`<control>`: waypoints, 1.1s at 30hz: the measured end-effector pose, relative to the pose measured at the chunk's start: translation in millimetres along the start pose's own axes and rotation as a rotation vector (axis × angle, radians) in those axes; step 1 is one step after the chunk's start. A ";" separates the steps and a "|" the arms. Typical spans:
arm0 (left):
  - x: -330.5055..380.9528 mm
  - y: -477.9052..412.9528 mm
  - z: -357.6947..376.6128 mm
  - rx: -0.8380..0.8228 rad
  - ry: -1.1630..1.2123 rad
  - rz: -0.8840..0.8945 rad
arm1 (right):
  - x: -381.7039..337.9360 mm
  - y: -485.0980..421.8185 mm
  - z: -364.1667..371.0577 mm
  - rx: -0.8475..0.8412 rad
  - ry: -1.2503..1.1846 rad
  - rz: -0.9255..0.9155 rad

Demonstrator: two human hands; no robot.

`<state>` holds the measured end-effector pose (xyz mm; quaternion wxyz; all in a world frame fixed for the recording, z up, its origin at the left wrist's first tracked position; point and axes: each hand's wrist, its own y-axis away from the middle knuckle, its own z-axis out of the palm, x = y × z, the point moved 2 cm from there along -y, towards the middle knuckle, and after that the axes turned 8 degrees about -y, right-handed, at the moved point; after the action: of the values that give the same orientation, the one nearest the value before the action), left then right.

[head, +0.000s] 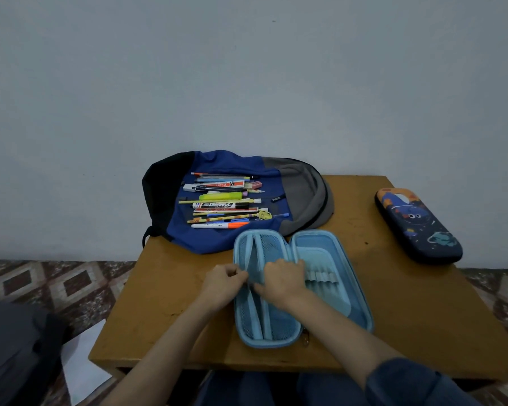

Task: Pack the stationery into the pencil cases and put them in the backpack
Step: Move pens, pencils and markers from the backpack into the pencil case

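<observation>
Your left grip [222,284] pinches a band on the mesh half of the open case [320,247], which lies on the counter [408,303] just before you. Your right grip [282,276] curls over its centre flap. Beyond, the stationery [223,200] lies heaped on the flat backpack [299,183]. A shut second case [417,227] rests well to the right.

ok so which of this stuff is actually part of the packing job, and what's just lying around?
Job: open blue pencil case, gripped by left hand and right hand; closed dark pencil case; stationery pile; backpack under it.
Lying about: white paper on the floor; dark grey item at left, unclear what.
</observation>
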<state>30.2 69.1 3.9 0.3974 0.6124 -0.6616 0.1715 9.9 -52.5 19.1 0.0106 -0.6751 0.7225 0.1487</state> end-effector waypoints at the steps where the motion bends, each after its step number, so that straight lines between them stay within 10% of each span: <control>1: -1.3 0.1 0.3 -0.002 -0.008 0.002 | -1.0 -1.0 1.6 0.003 0.020 -0.003; 21: 15.0 3.2 14.3 0.216 -0.182 0.182 | 9.4 5.3 -11.6 0.109 -0.130 -0.044; 28: 35.3 -3.6 29.6 -0.271 0.609 -0.269 | 23.7 5.5 -18.8 0.129 -0.336 -0.073; 33: 25.7 -10.6 26.5 -0.329 0.638 -0.229 | 67.2 -7.9 -20.0 0.074 -0.305 -0.117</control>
<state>33.5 30.8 3.6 0.6932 0.5262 -0.4504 0.1993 15.3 -122.7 22.1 0.1536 -0.6849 0.6768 0.2219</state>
